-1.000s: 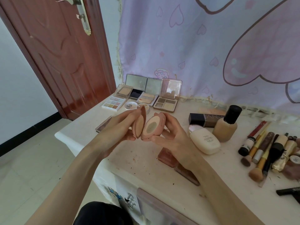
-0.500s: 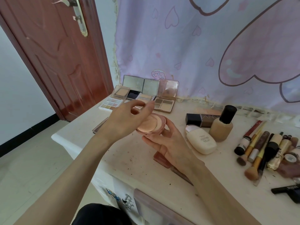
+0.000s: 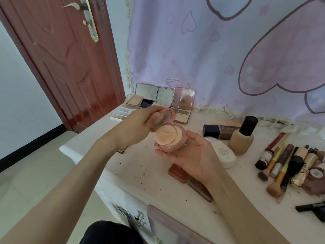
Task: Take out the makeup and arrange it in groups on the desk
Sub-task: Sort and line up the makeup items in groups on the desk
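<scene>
Head view shows the right hand (image 3: 197,155) cupping the pink compact (image 3: 171,138) from beneath, just above the surface (image 3: 133,173), fingers curled round its base. A second ago both hands held it folded; now the left hand (image 3: 140,124) pinches the lid (image 3: 165,116) swung up, puff exposed. Beyond, open palettes (image 3: 158,104) line the back, likely its group.

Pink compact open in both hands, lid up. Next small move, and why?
Probably set it down open by the open palettes at the desk's back left. The left hand holds the lid raised, the right hand cradles the pink compact with its puff showing, and that group lies open.
</scene>
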`<move>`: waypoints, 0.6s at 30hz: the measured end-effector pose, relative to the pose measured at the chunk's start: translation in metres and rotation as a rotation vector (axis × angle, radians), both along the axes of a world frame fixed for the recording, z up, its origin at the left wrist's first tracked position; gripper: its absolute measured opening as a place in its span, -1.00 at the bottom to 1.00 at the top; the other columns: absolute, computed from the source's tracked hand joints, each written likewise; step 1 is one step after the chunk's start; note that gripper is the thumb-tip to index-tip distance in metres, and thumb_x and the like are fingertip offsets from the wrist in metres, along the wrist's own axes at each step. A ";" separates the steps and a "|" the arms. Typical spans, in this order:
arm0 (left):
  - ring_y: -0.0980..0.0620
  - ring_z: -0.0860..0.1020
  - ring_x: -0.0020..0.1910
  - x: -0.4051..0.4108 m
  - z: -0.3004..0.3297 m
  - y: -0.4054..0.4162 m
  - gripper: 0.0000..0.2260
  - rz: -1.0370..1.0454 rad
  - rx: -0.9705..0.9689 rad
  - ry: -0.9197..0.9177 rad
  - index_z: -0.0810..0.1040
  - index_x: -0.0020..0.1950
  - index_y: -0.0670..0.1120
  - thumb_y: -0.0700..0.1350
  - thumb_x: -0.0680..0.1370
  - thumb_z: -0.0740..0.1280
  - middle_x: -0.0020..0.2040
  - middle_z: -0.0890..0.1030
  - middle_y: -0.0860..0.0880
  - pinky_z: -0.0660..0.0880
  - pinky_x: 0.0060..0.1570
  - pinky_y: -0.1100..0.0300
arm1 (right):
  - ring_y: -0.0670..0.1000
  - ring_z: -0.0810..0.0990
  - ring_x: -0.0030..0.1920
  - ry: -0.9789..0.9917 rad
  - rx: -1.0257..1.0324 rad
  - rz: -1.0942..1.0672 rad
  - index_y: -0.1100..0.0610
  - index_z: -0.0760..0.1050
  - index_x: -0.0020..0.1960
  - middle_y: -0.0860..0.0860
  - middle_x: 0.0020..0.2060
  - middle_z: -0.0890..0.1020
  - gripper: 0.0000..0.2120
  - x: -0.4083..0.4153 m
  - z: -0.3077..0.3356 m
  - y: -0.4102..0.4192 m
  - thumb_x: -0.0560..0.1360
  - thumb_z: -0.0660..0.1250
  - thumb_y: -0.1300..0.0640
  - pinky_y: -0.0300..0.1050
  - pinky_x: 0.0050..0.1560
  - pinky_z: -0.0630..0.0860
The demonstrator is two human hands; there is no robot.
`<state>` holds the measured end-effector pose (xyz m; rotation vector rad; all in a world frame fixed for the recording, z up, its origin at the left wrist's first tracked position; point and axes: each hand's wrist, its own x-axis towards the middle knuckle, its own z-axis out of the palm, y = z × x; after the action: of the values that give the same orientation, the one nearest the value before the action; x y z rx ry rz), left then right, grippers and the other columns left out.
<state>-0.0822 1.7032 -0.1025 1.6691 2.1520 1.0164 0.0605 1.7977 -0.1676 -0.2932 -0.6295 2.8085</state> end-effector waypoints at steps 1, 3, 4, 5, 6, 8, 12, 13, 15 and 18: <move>0.05 0.55 -0.02 -0.001 -0.001 0.001 -0.75 0.012 0.048 -0.016 0.47 0.22 -0.08 -0.14 0.64 0.07 -0.02 0.59 0.06 0.42 0.00 0.40 | 0.46 0.39 0.25 0.008 -0.013 0.028 0.34 0.40 0.31 0.40 0.27 0.42 -0.42 0.000 0.000 -0.001 0.34 0.37 0.13 0.42 0.10 0.42; 0.22 0.55 -0.08 -0.002 -0.003 0.004 -0.77 0.033 0.128 -0.024 0.48 0.17 -0.05 -0.12 0.63 0.08 -0.08 0.56 0.14 0.38 -0.08 0.51 | 0.49 0.40 0.22 0.023 -0.035 0.086 0.34 0.33 0.35 0.41 0.28 0.40 -0.48 -0.001 0.002 -0.004 0.49 0.19 0.06 0.40 0.12 0.40; 0.29 0.52 -0.08 -0.002 -0.005 0.006 -0.77 0.039 0.162 -0.019 0.47 0.15 -0.03 -0.09 0.61 0.07 -0.07 0.55 0.18 0.35 -0.08 0.54 | 0.48 0.42 0.21 0.025 -0.040 0.106 0.34 0.32 0.36 0.41 0.28 0.39 -0.48 -0.002 0.003 -0.007 0.52 0.17 0.03 0.36 0.13 0.43; 0.35 0.50 -0.07 -0.001 -0.006 0.007 -0.77 0.043 0.192 -0.019 0.47 0.13 -0.03 -0.08 0.59 0.07 -0.06 0.53 0.21 0.35 -0.07 0.55 | 0.46 0.44 0.20 0.028 -0.041 0.114 0.34 0.33 0.36 0.41 0.28 0.39 -0.46 -0.003 0.003 -0.009 0.52 0.18 0.00 0.31 0.12 0.47; 0.37 0.49 -0.07 -0.001 -0.008 0.009 -0.79 0.045 0.216 -0.031 0.47 0.12 -0.03 -0.10 0.61 0.08 -0.05 0.52 0.21 0.35 -0.06 0.55 | 0.44 0.47 0.18 0.020 -0.039 0.104 0.34 0.33 0.36 0.40 0.28 0.40 -0.43 -0.004 0.003 -0.010 0.49 0.19 -0.02 0.27 0.10 0.51; 0.36 0.50 -0.09 0.001 -0.007 0.012 -0.80 0.055 0.238 -0.061 0.50 0.10 -0.05 -0.20 0.63 0.09 -0.03 0.54 0.14 0.36 -0.05 0.54 | 0.40 0.51 0.15 0.006 -0.033 0.068 0.33 0.34 0.36 0.40 0.28 0.40 -0.38 -0.005 0.004 -0.011 0.44 0.22 -0.05 0.20 0.06 0.55; 0.19 0.52 0.00 0.003 -0.006 0.015 -0.75 0.149 0.255 -0.108 0.49 0.24 -0.12 -0.23 0.62 0.11 0.12 0.55 0.01 0.41 0.06 0.39 | 0.38 0.50 0.19 -0.008 0.034 -0.022 0.28 0.35 0.36 0.36 0.30 0.39 -0.40 -0.004 0.008 -0.010 0.42 0.30 -0.02 0.21 0.12 0.52; 0.17 0.50 0.07 0.004 -0.009 0.014 -0.72 0.207 0.267 -0.127 0.43 0.31 -0.09 -0.19 0.62 0.13 0.16 0.52 0.02 0.41 0.09 0.35 | 0.37 0.50 0.19 -0.012 0.041 -0.049 0.26 0.36 0.34 0.35 0.29 0.41 -0.42 -0.004 0.008 -0.010 0.42 0.31 -0.01 0.22 0.13 0.51; 0.17 0.45 0.14 0.011 -0.016 0.007 -0.66 0.294 0.271 -0.149 0.30 0.41 -0.05 -0.11 0.62 0.13 0.21 0.46 0.07 0.35 0.05 0.39 | 0.34 0.52 0.18 -0.029 0.042 -0.104 0.24 0.39 0.31 0.32 0.22 0.46 -0.48 -0.004 0.008 -0.010 0.44 0.30 0.00 0.23 0.14 0.50; 0.12 0.40 0.24 0.023 -0.029 -0.005 -0.59 0.221 0.104 -0.058 0.29 0.40 -0.02 0.10 0.59 0.11 0.26 0.44 0.07 0.32 0.10 0.34 | 0.24 0.56 0.17 -0.047 0.097 -0.171 0.22 0.49 0.21 0.24 0.12 0.55 -0.62 -0.006 0.004 -0.010 0.53 0.21 -0.01 0.17 0.20 0.47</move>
<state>-0.0590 1.6983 -0.1313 1.4466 2.3207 1.2402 0.0544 1.7882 -0.1635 -0.3763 -0.7124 2.6059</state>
